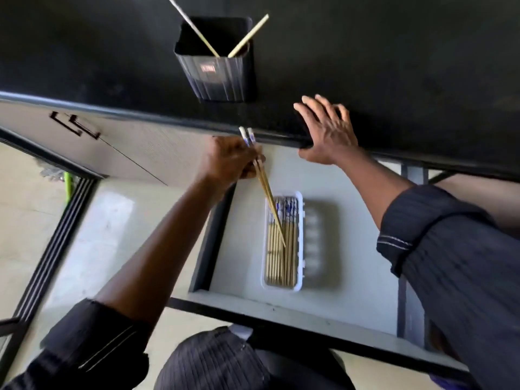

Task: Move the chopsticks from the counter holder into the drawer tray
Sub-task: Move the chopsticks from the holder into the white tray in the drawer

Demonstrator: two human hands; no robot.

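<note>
A black ribbed holder (222, 71) stands on the dark counter with two chopsticks (247, 36) leaning out of it. My left hand (229, 161) grips a pair of bamboo chopsticks (268, 197) near their blue-and-white ends. Their thin tips slant down into the white tray (300, 237) in the open drawer. Several chopsticks (281, 257) lie lengthwise in that tray. My right hand (327, 130) rests flat on the counter's front edge, fingers spread, holding nothing.
The open drawer (346, 299) has a pale floor and a dark left wall (216, 235). The black counter (394, 66) overhangs its far end. A cabinet front with a dark handle (74, 125) is at the left. Pale floor lies below.
</note>
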